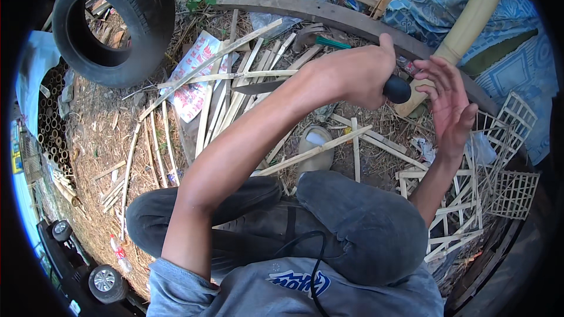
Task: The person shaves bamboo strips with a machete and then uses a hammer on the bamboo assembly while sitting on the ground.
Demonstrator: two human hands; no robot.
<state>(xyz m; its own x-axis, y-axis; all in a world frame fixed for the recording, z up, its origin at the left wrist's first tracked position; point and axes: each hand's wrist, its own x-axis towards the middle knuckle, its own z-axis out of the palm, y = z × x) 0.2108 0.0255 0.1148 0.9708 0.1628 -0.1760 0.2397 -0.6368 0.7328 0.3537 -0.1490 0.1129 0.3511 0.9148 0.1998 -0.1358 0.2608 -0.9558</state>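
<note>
My left hand [352, 76] reaches across my body and is shut on a knife with a black handle [398, 89]; its grey blade [258, 87] points left over a scatter of split bamboo strips [226, 100]. To its right my right hand [449, 103] is raised with fingers spread and holds nothing. It hovers just in front of the lower end of a thick pale bamboo pole [470, 17]. I sit cross-legged in grey trousers [352, 223] on straw-covered ground.
A black tyre [111, 17] stands at the upper left. Bamboo lattice frames [511, 191] lie at the right, beside a blue patterned cloth [520, 41]. A printed paper sheet [191, 79], a grey sandal [314, 147], stacked bamboo tubes [53, 117] and a green-handled tool [332, 42] surround me.
</note>
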